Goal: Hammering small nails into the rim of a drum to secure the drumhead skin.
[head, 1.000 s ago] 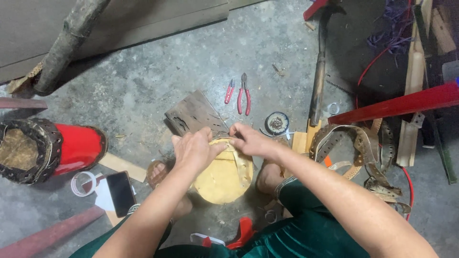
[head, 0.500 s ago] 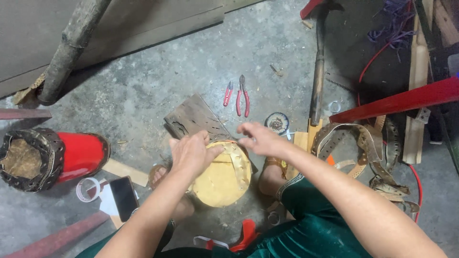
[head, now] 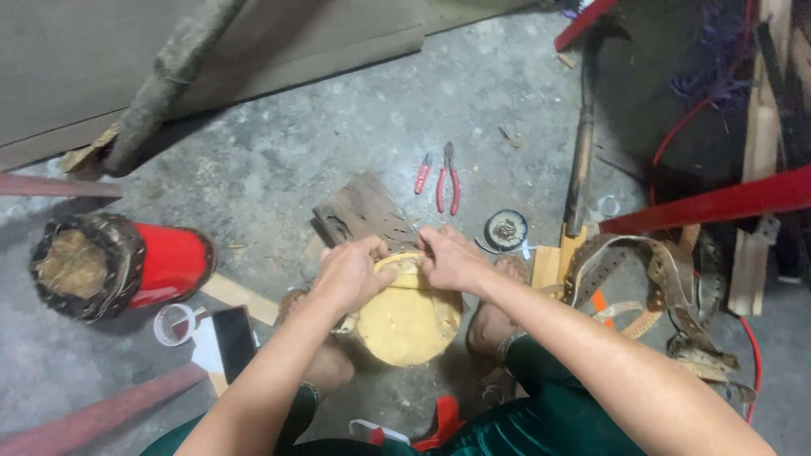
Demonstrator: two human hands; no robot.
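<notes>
A small round drum (head: 410,325) with a pale yellowish skin head stands on the concrete floor (head: 279,160) between the person's feet. The left hand (head: 351,274) is curled over its far-left rim, gripping the edge. The right hand (head: 452,257) pinches the far rim just beside it, fingers closed. Red-handled pliers (head: 448,177) lie beyond.

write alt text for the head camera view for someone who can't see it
Both hands, left hand and right hand, grip the far rim of a small drum with a pale skin held between the person's feet. Red-handled pliers and a red drum lie on the concrete floor.
</notes>
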